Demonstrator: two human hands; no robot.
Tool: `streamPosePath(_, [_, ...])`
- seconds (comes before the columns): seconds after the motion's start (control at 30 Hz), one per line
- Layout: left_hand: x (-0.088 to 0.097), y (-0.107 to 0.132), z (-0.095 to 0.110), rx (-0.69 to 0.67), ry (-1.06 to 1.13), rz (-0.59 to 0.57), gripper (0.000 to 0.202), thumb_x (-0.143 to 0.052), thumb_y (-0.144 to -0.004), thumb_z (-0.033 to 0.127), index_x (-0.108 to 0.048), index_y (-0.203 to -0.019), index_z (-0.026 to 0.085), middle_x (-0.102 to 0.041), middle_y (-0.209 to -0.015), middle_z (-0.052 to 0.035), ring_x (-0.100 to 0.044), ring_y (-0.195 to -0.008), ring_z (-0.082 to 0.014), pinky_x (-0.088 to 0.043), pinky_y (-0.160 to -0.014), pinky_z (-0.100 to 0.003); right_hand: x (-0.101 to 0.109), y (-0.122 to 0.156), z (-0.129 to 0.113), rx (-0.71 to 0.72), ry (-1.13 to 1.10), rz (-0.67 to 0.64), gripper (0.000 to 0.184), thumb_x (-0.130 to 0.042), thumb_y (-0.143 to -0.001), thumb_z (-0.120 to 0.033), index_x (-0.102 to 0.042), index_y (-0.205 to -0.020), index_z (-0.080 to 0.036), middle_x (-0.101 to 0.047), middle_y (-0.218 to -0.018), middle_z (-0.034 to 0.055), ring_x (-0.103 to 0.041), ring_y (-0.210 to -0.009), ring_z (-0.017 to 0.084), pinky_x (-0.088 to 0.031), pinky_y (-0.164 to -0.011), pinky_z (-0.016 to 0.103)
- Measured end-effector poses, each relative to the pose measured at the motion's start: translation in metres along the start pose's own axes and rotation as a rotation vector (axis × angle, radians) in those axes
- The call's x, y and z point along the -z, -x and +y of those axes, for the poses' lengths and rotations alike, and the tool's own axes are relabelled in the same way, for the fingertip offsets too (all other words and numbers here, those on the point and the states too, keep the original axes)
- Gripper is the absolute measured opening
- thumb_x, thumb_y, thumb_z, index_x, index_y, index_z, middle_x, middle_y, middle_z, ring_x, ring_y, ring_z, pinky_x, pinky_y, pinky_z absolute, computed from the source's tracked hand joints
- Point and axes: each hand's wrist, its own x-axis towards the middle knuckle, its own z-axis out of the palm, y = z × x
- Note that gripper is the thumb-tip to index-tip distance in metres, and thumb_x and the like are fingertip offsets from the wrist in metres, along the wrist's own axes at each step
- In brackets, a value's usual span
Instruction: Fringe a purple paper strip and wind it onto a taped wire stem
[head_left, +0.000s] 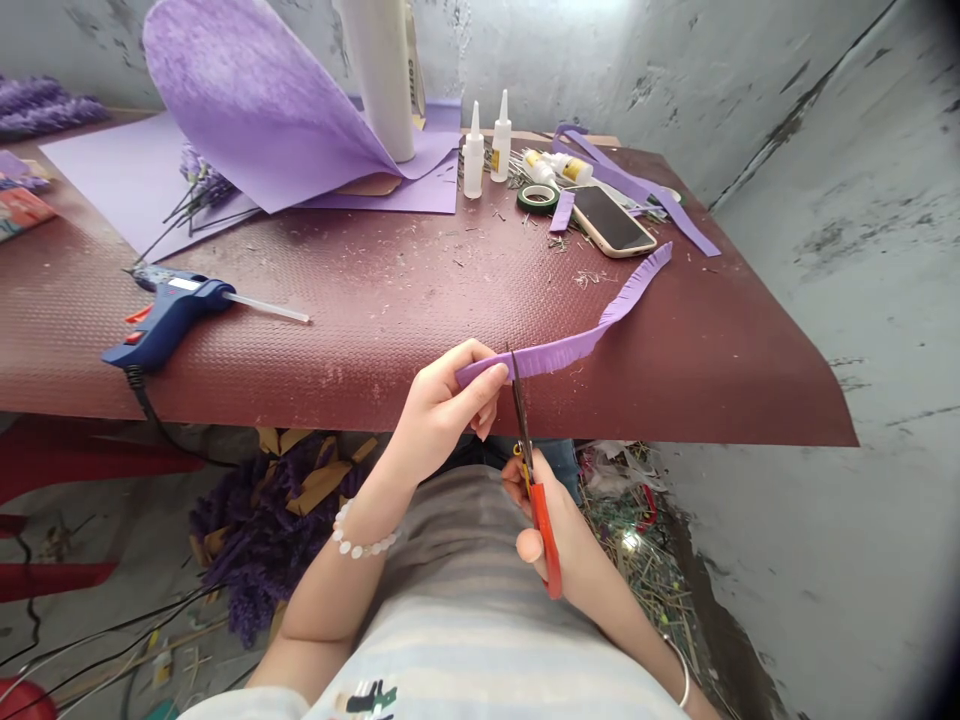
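Observation:
My left hand (450, 405) pinches one end of a long purple foam strip (559, 355) between thumb and fingers. The strip runs off to the right over the table's front part, its lower edge cut into a fringe and its far end curling upward. My right hand (551, 510) grips red-handled scissors (549, 540), thumb and fingers at the handles. Their blades point up and away from me, at the strip just right of my left fingertips. Whether the blades are parted on the foam is hard to tell.
On the brown table (375, 280) lie a blue glue gun (176, 310), large purple sheets (247, 120), two upright glue bottles (473, 155), green tape (538, 198), a phone (611, 220) and more purple strips (675, 210). A wall (825, 250) stands to the right. Purple flower bundles (262, 530) lie below.

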Motion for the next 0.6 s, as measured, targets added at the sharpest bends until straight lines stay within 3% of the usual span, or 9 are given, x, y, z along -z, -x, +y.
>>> streamPosePath(0.27, [0.0010, 0.0045, 0.0046, 0.027, -0.277, -0.082, 0.026, -0.055, -0.096, 0.037, -0.051, -0.079, 0.019, -0.046, -0.047, 0.0077, -0.038, -0.042, -0.0060, -0.030, -0.045, -0.020, 0.0011, -0.0001, -0.0075, -0.038, -0.080, 0.036, 0.075, -0.054, -0.071, -0.085, -0.046, -0.110, -0.022, -0.059, -0.092, 0.0072, -0.057, -0.080, 0.024, -0.048, -0.068, 0.032])
streamPosePath(0.6, [-0.0004, 0.0036, 0.0026, 0.027, -0.302, -0.055, 0.025, -0.053, -0.097, 0.038, -0.050, -0.081, 0.019, -0.046, -0.048, 0.0081, -0.040, -0.043, -0.0064, -0.031, -0.047, -0.020, 0.0002, -0.0008, -0.0050, -0.048, -0.085, 0.031, 0.079, -0.046, -0.069, -0.091, -0.046, -0.108, -0.022, -0.057, -0.084, 0.0045, -0.054, -0.073, 0.021, -0.046, -0.063, 0.030])
